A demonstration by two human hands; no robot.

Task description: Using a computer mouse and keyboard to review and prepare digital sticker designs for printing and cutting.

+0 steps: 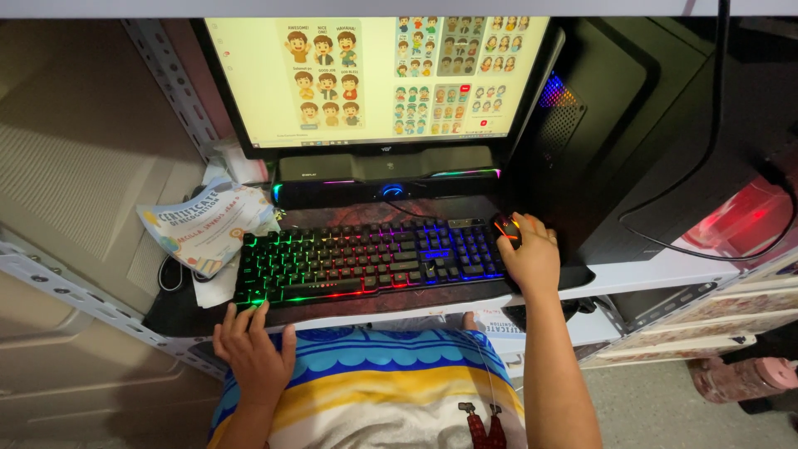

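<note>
white, worn and narrow, the tabletop (632, 274) runs just ahead of both hands, braced by a pale perforated metal frame (50, 287) beyond the left hand; grey floor shows below the right arm. a dark mat (179, 312) lies under the keyboard (370, 262), which sits between the hands, black with keys glowing green nearest the left hand, red and pink in the middle and blue toward the right hand. the right hand (529, 258) lies curled over the mouse (505, 228), fingers draped on top; the mouse is black with an orange-red glow, just beside the keyboard's far right corner. the left hand (251, 349) rests at the tabletop's near edge, fingers loosely spread, tips touching the keyboard's front left corner. beyond the hands stands a monitor (374, 79) showing cartoon figures, its top cut off. a black computer tower (615, 125) rises past the right hand. curled printed papers (208, 224) lie beyond the left hand. most of the mouse is hidden under the palm.
</note>
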